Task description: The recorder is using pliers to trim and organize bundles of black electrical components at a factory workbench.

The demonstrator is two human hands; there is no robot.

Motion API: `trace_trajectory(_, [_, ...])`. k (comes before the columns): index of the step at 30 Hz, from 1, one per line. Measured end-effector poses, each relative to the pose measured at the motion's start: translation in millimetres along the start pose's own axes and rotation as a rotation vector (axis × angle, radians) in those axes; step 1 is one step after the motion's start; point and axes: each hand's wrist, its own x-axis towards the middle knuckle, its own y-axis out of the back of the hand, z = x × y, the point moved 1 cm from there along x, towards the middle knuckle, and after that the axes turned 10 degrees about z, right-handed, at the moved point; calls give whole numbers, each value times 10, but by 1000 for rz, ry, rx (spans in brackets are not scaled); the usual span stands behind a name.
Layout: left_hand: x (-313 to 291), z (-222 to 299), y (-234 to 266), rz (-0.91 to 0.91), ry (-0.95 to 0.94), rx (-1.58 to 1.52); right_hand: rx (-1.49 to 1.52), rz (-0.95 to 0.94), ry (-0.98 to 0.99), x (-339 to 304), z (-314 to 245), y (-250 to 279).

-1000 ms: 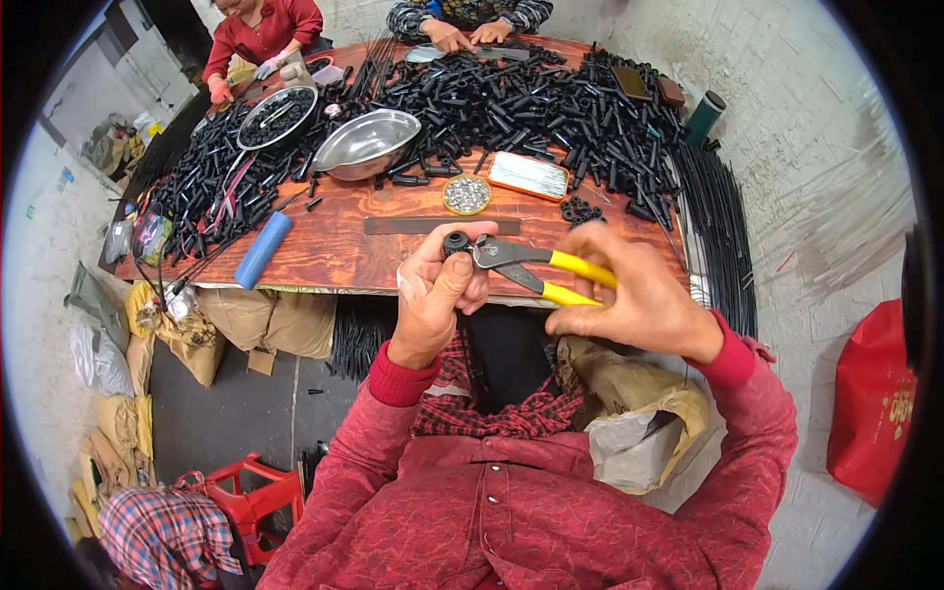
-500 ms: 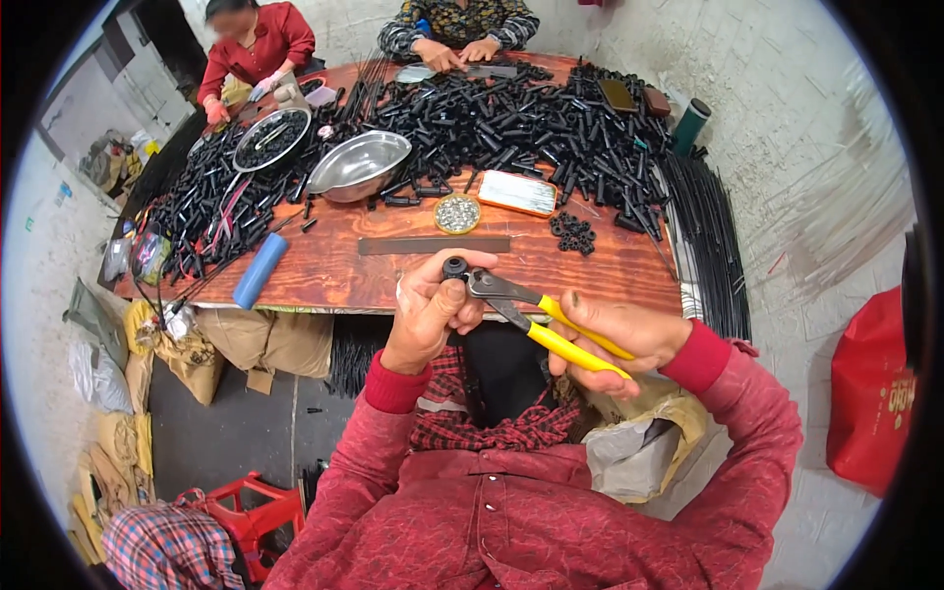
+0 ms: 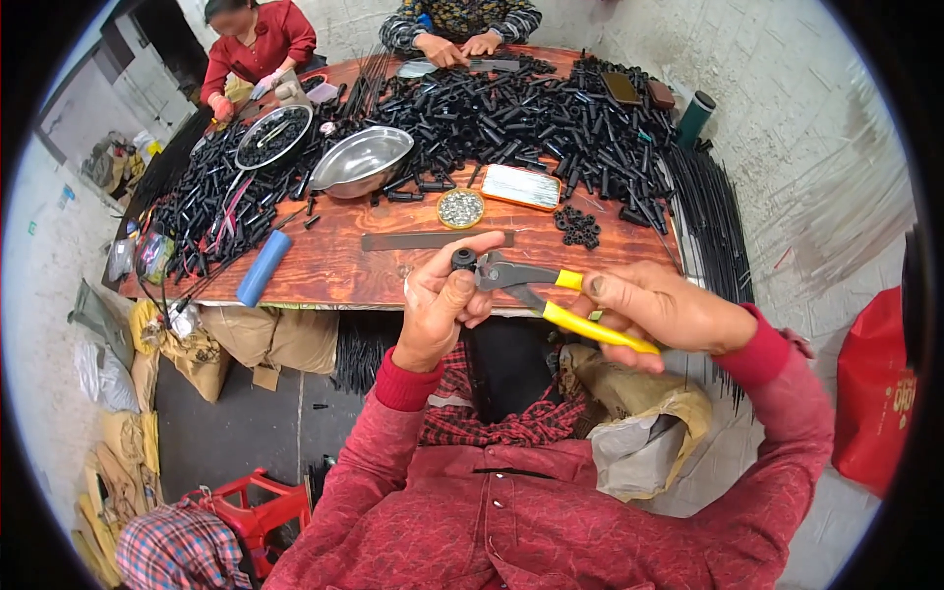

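My left hand (image 3: pixel 433 310) pinches a small black cylindrical part (image 3: pixel 463 259) between thumb and fingers, its round end turned up. My right hand (image 3: pixel 659 305) is closed around the yellow handles of the end-cutting pliers (image 3: pixel 531 277). The metal jaws of the pliers meet the side of the black part at my left fingertips. Whether the jaws bite on a wire or on the part itself is too small to tell. Both hands are held above the near edge of the wooden table (image 3: pixel 324 270).
A heap of black tubular parts (image 3: pixel 511 128) covers the far table. Nearer lie a dish of small metal pieces (image 3: pixel 460 208), a tray of thin white rods (image 3: pixel 521 187), black rings (image 3: pixel 577 228), a dark flat bar (image 3: pixel 403 241), a blue cylinder (image 3: pixel 264 267) and a metal bowl (image 3: pixel 362 162). Two people work across the table.
My right hand has risen and moved right, tilting the pliers closer to level. My left hand, still holding the black part, has shifted slightly right.
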Motion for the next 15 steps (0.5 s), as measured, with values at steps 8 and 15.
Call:
trace_trajectory(8, [11,-68,-1,53,82,-187,779,-295,-132,526,860,-512])
trace_trajectory(15, [16,-40,6,46,66,-208,902,-395,-110,748,1043,-559])
